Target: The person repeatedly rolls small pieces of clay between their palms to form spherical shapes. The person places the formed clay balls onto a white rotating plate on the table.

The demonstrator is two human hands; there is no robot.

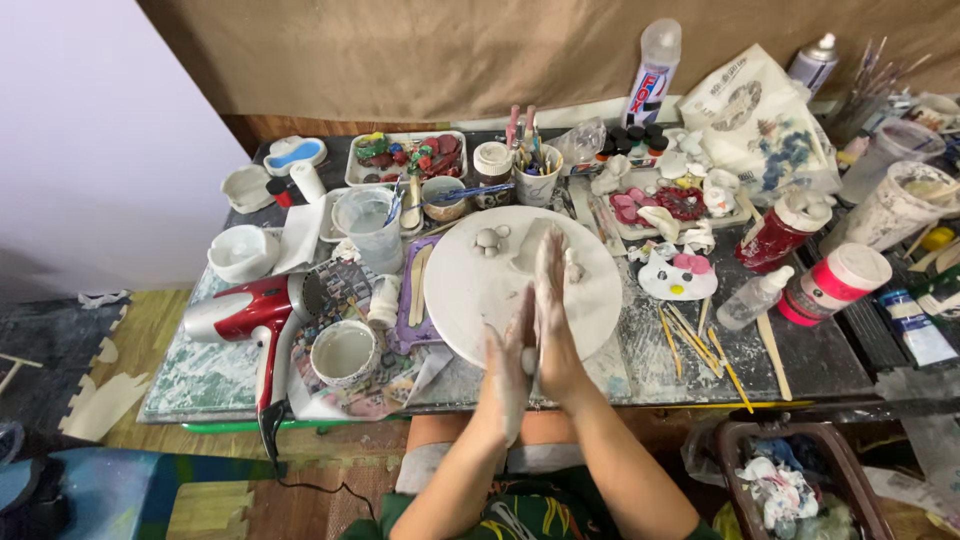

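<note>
My left hand point(507, 368) and my right hand point(553, 320) are pressed palm to palm over the near edge of a round white board point(470, 290). A small lump of pale clay point(528, 359) shows between the palms. Both hands are dusted with clay. On the board's far side sit a small clay figure with round ears point(488, 240) and another small clay piece point(573, 268).
A red hair dryer point(250, 315) lies at the left beside a clay-water cup point(343, 353). Cups with brushes point(538, 175), paint jars, a red-and-white bottle point(838, 282), a cat-face piece point(679, 277) and wooden sticks point(700, 345) crowd the table. A bin of rags point(790, 485) stands at lower right.
</note>
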